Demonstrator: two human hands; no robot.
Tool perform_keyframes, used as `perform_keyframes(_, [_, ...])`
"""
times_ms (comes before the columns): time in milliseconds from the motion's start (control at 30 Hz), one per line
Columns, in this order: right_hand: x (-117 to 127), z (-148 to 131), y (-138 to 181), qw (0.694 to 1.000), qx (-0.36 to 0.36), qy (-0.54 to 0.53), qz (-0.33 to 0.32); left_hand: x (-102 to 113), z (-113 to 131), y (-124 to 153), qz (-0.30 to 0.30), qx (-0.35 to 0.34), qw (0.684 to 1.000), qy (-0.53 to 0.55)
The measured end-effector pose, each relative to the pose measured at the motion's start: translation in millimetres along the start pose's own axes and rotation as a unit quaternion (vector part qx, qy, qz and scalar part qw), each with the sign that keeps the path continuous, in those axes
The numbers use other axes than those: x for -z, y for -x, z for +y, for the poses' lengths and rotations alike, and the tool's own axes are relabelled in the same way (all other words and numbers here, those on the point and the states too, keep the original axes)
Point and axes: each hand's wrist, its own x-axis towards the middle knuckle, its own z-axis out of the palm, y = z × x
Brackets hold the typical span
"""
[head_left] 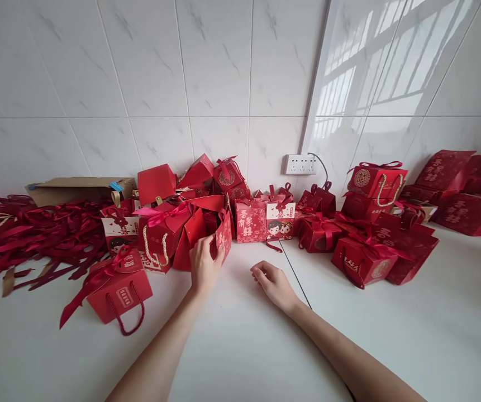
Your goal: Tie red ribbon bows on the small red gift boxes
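Observation:
My left hand [204, 265] reaches forward and grips the edge of a red gift box [222, 234] with white print, one of a heap of red paper boxes against the tiled wall. My right hand [272, 283] rests on the white surface just to the right of it, fingers curled loosely inward and holding nothing, a short way in front of a red box with gold characters [250, 221] and a box with a cartoon couple [280, 220].
Loose red ribbons [34, 234] lie piled at the left beside an open cardboard box [76, 188]. A red box with a rope handle [118, 290] sits near left. More red boxes [366, 251] stack at the right, below a white power strip [301, 163] on the wall.

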Motion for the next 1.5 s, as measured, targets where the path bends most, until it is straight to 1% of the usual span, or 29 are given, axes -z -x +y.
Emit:
perform_keyframes(100, [-0.1,-1.8,3.8,0.996,0.043,-0.063,0.045,5.6,16.3,4.0,0.024,-0.071,0.995,0.060])
perform_keyframes(167, [0.4,-4.9,7.6,0.985,0.102,-0.117,0.079,9.7,35.2,9.7,0.026,-0.099,0.989,0.110])
perform_keyframes(200, [1.2,-7.1,9.5,0.978,0.135,-0.132,0.089,11.9,45.8,13.3,0.006,-0.115,0.983,0.143])
perform_keyframes(267, [4.9,-12.0,12.0,0.970,0.181,-0.126,0.106,16.6,65.6,20.4,-0.080,-0.169,0.958,0.217])
perform_keyframes(333, [11.7,-16.3,11.6,0.972,0.174,-0.094,0.129,20.7,78.4,25.1,-0.163,-0.222,0.923,0.270])
perform_keyframes(367, [16.0,-17.8,10.5,0.974,0.155,-0.081,0.143,22.2,81.1,25.8,-0.182,-0.237,0.911,0.285])
perform_keyframes(400, [20.6,-18.9,9.1,0.976,0.134,-0.075,0.153,23.3,81.5,25.4,-0.182,-0.240,0.908,0.291])
perform_keyframes(433, [25.4,-19.6,7.8,0.977,0.118,-0.078,0.160,23.9,79.7,23.7,-0.167,-0.229,0.914,0.289])
perform_keyframes(500, [33.9,-20.4,6.6,0.976,0.110,-0.091,0.167,24.1,72.9,17.8,-0.099,-0.196,0.941,0.259])
perform_keyframes(567, [39.6,-21.5,8.2,0.974,0.127,-0.097,0.160,24.0,66.5,10.1,-0.026,-0.148,0.964,0.221])
perform_keyframes(600, [41.0,-22.5,9.9,0.974,0.141,-0.093,0.149,24.2,65.0,6.5,-0.012,-0.125,0.968,0.219])
perform_keyframes(633, [41.5,-23.8,11.9,0.975,0.154,-0.085,0.133,24.8,64.9,3.4,-0.017,-0.102,0.966,0.236])
perform_keyframes(667, [41.0,-25.1,14.0,0.977,0.167,-0.074,0.113,25.9,66.1,1.1,-0.037,-0.074,0.960,0.268])
perform_keyframes(733, [37.6,-27.4,17.0,0.977,0.190,-0.052,0.082,29.0,71.6,-0.7,-0.083,-0.010,0.938,0.336])
perform_keyframes(767, [35.0,-27.8,17.6,0.975,0.203,-0.039,0.082,30.8,74.8,-0.1,-0.095,0.015,0.930,0.354])
perform_keyframes(800, [32.1,-27.6,17.4,0.970,0.218,-0.023,0.101,32.5,77.8,1.3,-0.101,0.030,0.927,0.361])
perform_keyframes(867, [26.8,-25.7,15.2,0.950,0.245,0.010,0.194,34.9,82.1,5.9,-0.121,0.018,0.925,0.360])
perform_keyframes(933, [24.4,-23.2,12.2,0.922,0.252,0.043,0.291,35.4,83.5,11.1,-0.153,-0.043,0.917,0.365])
perform_keyframes(967, [24.7,-22.4,11.1,0.919,0.251,0.052,0.300,35.1,83.4,13.5,-0.169,-0.080,0.913,0.363])
perform_keyframes(1000, [25.9,-22.1,10.5,0.927,0.252,0.051,0.273,34.5,82.9,15.5,-0.179,-0.114,0.912,0.352])
perform_keyframes(1100, [33.6,-24.8,11.9,0.963,0.252,-0.008,0.097,32.5,80.7,17.6,-0.179,-0.178,0.918,0.307])
perform_keyframes(1133, [36.6,-26.4,13.0,0.967,0.247,-0.041,0.053,32.2,80.0,17.0,-0.176,-0.189,0.918,0.302])
perform_keyframes(1167, [39.3,-28.1,14.1,0.968,0.239,-0.071,0.027,32.2,79.6,15.9,-0.175,-0.199,0.916,0.303])
perform_keyframes(1233, [43.2,-31.8,15.8,0.970,0.215,-0.109,0.012,32.9,79.4,13.0,-0.178,-0.227,0.906,0.309])
perform_keyframes(1300, [44.8,-35.4,17.1,0.976,0.183,-0.113,0.020,34.5,79.6,10.0,-0.173,-0.262,0.898,0.309])
perform_keyframes(1333, [44.6,-37.2,17.6,0.980,0.168,-0.105,0.034,35.5,79.6,8.6,-0.159,-0.273,0.899,0.302])
perform_keyframes(1367, [44.0,-39.0,18.2,0.982,0.156,-0.097,0.047,36.6,79.4,7.1,-0.132,-0.273,0.909,0.288])
perform_keyframes(1433, [42.2,-42.4,19.5,0.984,0.143,-0.092,0.051,38.7,78.8,3.6,-0.045,-0.226,0.943,0.241])
perform_keyframes(1500, [40.3,-44.8,20.9,0.984,0.137,-0.108,0.035,40.3,78.4,-0.8,0.037,-0.150,0.964,0.215])
